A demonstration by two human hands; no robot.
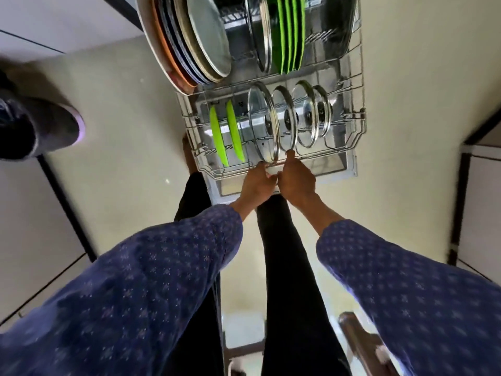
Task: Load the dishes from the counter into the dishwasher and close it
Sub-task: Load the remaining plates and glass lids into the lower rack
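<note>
Hands on the front rail of the loaded lower rack, ready to slide it in.

Both hands meet at the near edge of the wire rack (273,169): the left hand (256,184) curls its fingers over the front rail, and the right hand (296,179) grips beside it with the forefinger stretched toward a glass lid (264,123). Plates (189,42), green plates (288,33) and more lids stand upright in the tines, so loading looks finished. The rack sits pulled out over the open door (336,172). Next, by my reckoning, comes an even push inward, then lifting the door shut.
</note>
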